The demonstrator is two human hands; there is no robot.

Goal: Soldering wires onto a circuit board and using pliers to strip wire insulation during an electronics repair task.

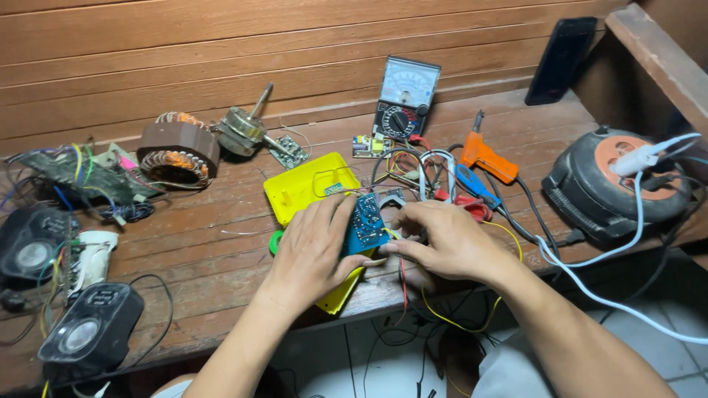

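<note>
My left hand (313, 247) grips a small blue circuit board (366, 222) by its left edge, holding it over a yellow plastic case (306, 184) on the wooden bench. My right hand (442, 237) pinches the board's lower right corner, where thin yellow and red wires (413, 291) hang down off the bench edge. Both hands meet at the board near the front of the bench.
An analog multimeter (402, 99) leans on the wall behind. An orange soldering gun (487, 158), a cable reel (616, 184) with a white cord, a motor stator (177, 151), a rotor (243, 129), circuit boards and two black speakers (88, 335) lie around.
</note>
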